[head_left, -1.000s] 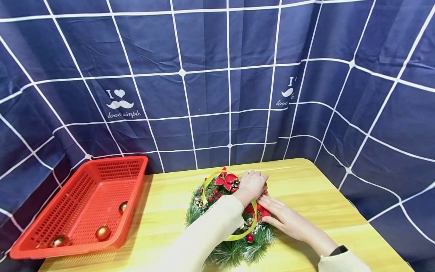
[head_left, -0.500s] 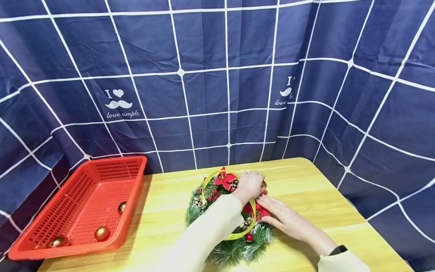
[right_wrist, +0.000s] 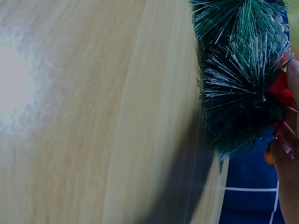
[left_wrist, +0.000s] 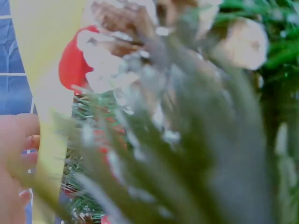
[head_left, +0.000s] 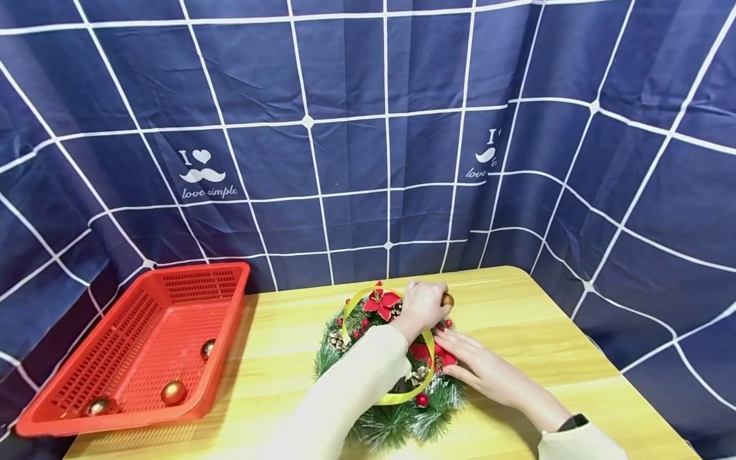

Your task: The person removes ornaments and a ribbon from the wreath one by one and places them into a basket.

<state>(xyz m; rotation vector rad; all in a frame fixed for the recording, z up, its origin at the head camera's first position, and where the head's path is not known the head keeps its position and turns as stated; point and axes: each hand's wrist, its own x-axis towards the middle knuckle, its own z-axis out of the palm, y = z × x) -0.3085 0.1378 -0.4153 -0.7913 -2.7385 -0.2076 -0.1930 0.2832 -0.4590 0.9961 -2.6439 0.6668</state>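
Note:
A green wreath (head_left: pixel 385 429) with red flowers, red berries and pine cones lies on the table, a yellow ribbon (head_left: pixel 431 367) looped over it. My left hand (head_left: pixel 424 305) reaches across the wreath to its far right side and holds a gold Christmas ball (head_left: pixel 448 299), which shows beyond the fingers. My right hand (head_left: pixel 480 367) rests with straight fingers on the wreath's right side, over a red poinsettia (head_left: pixel 441 358). The left wrist view is mostly filled by blurred needles and a pine cone (left_wrist: pixel 124 28). In the right wrist view the right hand (right_wrist: pixel 287 154) touches red petals (right_wrist: pixel 281 88).
A red plastic basket (head_left: pixel 135 418) stands at the left with several gold balls inside, one of them a matte gold ball (head_left: pixel 174 392). The wooden table (head_left: pixel 276 345) ends at a dark blue checked curtain (head_left: pixel 345 160) behind and at the right.
My left hand has shifted slightly up and left, and the gold ball, hidden at first, now shows beside its fingers. The right hand stays in place on the wreath.

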